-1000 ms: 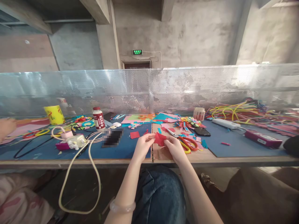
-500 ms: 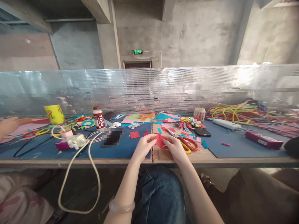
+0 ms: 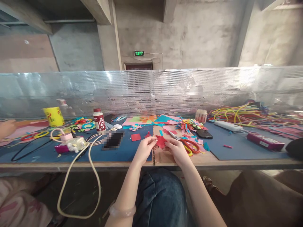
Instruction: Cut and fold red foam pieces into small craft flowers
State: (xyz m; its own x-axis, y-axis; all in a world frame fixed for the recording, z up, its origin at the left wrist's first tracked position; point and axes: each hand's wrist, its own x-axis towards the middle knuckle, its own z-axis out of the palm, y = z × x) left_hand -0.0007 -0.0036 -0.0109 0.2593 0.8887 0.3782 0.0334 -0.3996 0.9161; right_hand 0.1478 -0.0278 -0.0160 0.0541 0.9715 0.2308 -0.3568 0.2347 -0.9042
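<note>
A small piece of red paper (image 3: 161, 142) is stretched between my two hands above the table's front part. My left hand (image 3: 147, 148) pinches its left side, and my right hand (image 3: 175, 148) pinches its right side. Its outline looks pointed, but the fingers cover its edges. Just right of my right hand lie scissors (image 3: 194, 146) with red and yellow handles. A flat red paper square (image 3: 136, 137) rests on the blue mat left of my hands, and a red scrap (image 3: 147, 134) is near it.
Coloured paper sheets (image 3: 132, 121) and a paper flower pile (image 3: 189, 124) lie behind my hands. A Costa bottle (image 3: 99, 120), a looped cable (image 3: 99, 183) and a yellow roll (image 3: 54, 116) are left. A black phone (image 3: 204, 134) and purple box (image 3: 265, 141) sit right. Another person's hand (image 3: 7, 128) shows far left.
The red paper now lies flatter and more spread between my fingers. Both hands keep their pinch in nearly the same place. The view has shifted slightly.
</note>
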